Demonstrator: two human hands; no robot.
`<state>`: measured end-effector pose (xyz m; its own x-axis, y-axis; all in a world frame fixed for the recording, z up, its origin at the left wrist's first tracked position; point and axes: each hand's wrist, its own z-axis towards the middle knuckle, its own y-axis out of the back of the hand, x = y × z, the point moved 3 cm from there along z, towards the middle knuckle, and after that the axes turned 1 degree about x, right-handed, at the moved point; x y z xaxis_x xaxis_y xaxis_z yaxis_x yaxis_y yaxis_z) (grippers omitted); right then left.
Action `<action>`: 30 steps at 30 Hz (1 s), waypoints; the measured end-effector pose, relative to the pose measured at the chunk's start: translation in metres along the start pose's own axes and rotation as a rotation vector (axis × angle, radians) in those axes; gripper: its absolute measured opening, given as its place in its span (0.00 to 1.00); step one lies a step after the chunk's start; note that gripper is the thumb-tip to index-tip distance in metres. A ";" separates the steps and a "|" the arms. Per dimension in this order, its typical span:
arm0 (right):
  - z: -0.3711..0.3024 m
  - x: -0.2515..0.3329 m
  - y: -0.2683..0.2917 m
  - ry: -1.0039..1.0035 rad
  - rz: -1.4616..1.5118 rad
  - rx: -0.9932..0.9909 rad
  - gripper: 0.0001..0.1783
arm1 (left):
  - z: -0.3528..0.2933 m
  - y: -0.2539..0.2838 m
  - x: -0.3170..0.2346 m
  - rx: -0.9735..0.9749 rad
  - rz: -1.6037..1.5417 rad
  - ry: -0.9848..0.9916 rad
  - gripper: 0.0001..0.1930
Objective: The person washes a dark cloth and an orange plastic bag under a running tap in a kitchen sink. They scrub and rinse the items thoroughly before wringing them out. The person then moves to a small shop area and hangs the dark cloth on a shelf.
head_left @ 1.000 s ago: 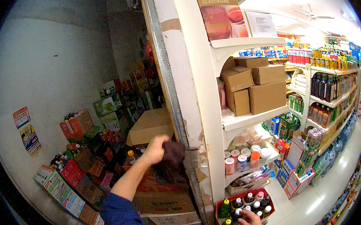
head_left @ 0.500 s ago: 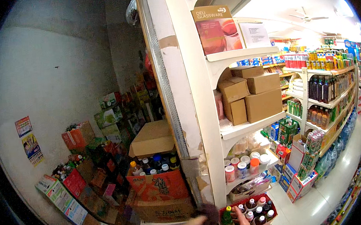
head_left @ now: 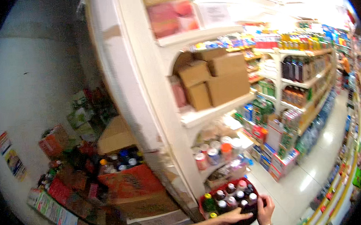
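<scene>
A red-rimmed crate (head_left: 201, 207) of capped bottles sits low in front of me, beside the white shelf post. Most of its bottles (head_left: 231, 201) are dark with white or pink caps, and green ones stand at its left side. My left hand (head_left: 237, 215) reaches across the near bottles, fingers stretched to the right and open. At the crate's right edge is my right hand (head_left: 266, 210), its fingers curved and apart beside the white-capped bottles. Blur hides whether it touches the rim or a bottle. I can make out nothing held in either hand.
White shelves (head_left: 218, 110) rise ahead with cardboard boxes (head_left: 228, 82) and lidded canisters (head_left: 213, 157). A dim storage area at left holds an open red carton of bottles (head_left: 129, 183). Stocked racks (head_left: 308, 78) line the tiled aisle (head_left: 314, 166) at right; a person in orange (head_left: 344, 65) stands far down it.
My view has swung rightward and down. My left hand, earlier blurred beside the post near a dark patch, now extends over the bottles. My right hand has shifted from the crate's left side to its right edge.
</scene>
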<state>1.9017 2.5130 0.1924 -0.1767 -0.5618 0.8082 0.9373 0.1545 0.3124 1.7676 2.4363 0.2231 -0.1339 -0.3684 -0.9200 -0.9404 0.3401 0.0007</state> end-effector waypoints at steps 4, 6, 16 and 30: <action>0.025 -0.037 0.035 -0.323 0.374 -0.203 0.14 | 0.033 0.018 0.007 -0.089 -0.140 -0.118 0.29; 0.034 -0.048 0.040 -0.386 0.535 -0.171 0.18 | 0.037 0.021 -0.014 -0.196 -0.444 -0.029 0.28; 0.076 -0.061 0.048 -0.537 0.526 0.144 0.19 | 0.116 0.024 -0.042 -0.146 -0.045 -0.156 0.20; 0.218 -0.207 0.186 -0.599 1.148 0.208 0.18 | 0.367 0.032 -0.078 -0.251 -0.579 -0.230 0.15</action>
<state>2.0470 2.8348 0.1922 0.5308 0.4103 0.7415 0.5878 0.4521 -0.6709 1.8621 2.7932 0.1508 0.4576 -0.2279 -0.8595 -0.8884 -0.0788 -0.4522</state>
